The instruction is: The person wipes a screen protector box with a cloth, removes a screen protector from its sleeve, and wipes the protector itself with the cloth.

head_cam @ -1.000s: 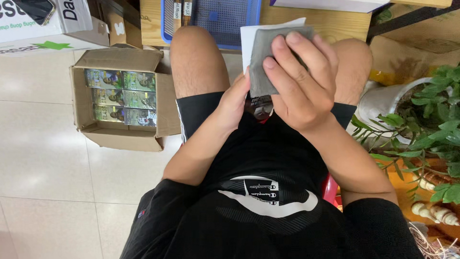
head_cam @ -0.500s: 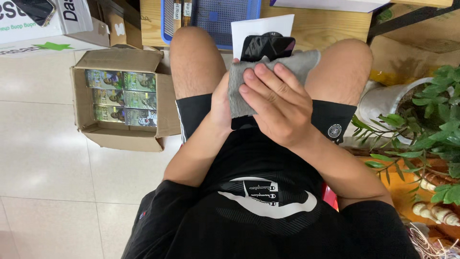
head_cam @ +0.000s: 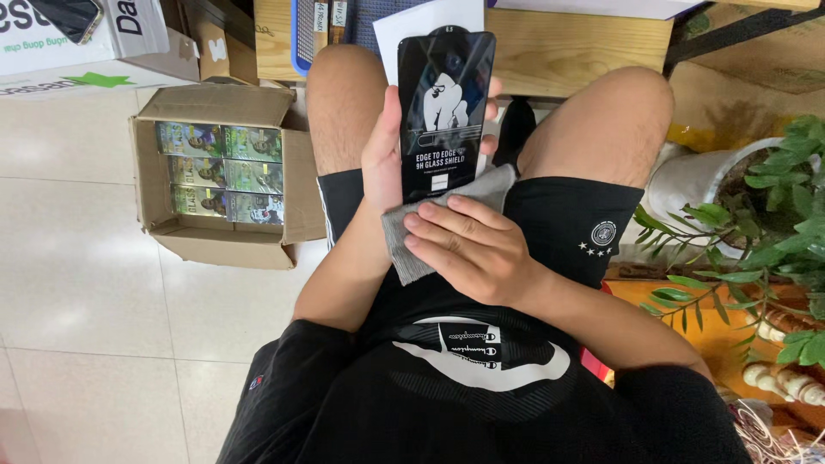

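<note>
We are pressing our right hand (head_cam: 481, 249), fingers flat and closed down, onto a grey cloth (head_cam: 412, 245) at the lower end of a black phone-sized slab (head_cam: 444, 112). Our left hand (head_cam: 387, 155) is gripping that slab from behind, thumb along its left edge and fingertips showing at its right edge, holding it upright above our lap, between the knees. The slab's glossy face is showing fully exposed above the cloth, and a printed film or label is lying across it; we judge the wiping to be under way at the bottom edge, with the upper face uncovered and the film not yet peeled. A white sheet (head_cam: 404, 30) is showing just behind the slab's top. Moving outward, an open carton (head_cam: 163, 210) of packets is sitting on the tiled floor (head_cam: 77, 301) to our left, near the thigh. A wooden counter (head_cam: 576, 43) edge is running close ahead of the knees, and a potted plant (head_cam: 765, 215) is crowding the right. Open room is lying mainly over the lap and leftward.
</note>
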